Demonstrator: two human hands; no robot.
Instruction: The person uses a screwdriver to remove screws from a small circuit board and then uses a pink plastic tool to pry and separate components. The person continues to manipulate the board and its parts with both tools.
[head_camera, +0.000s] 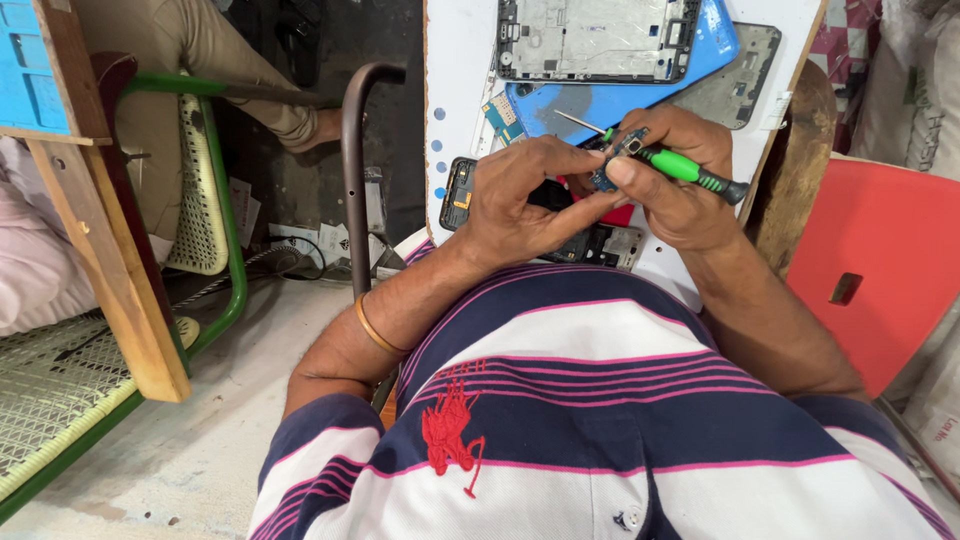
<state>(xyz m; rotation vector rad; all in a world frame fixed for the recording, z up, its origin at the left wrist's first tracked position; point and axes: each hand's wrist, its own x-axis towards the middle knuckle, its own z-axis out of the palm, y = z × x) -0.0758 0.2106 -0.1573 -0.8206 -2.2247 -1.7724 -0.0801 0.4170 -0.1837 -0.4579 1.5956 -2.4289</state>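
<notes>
My left hand (525, 200) pinches a small blue circuit board (618, 158) between thumb and fingers, just above the white work board (460, 80). My right hand (680, 180) grips a green-and-black screwdriver (680, 168), its thin metal tip pointing up-left past the circuit board. Under my hands lies an opened black phone body (462, 192) with parts exposed. A metal phone frame (595, 40) rests on a blue back cover (600, 100) further up the board.
A grey phone frame (735, 85) lies at the board's right. A red plastic stool (870, 260) stands to the right. A brown metal chair tube (352, 160) and a green-framed chair (215, 200) with a seated person's leg are on the left.
</notes>
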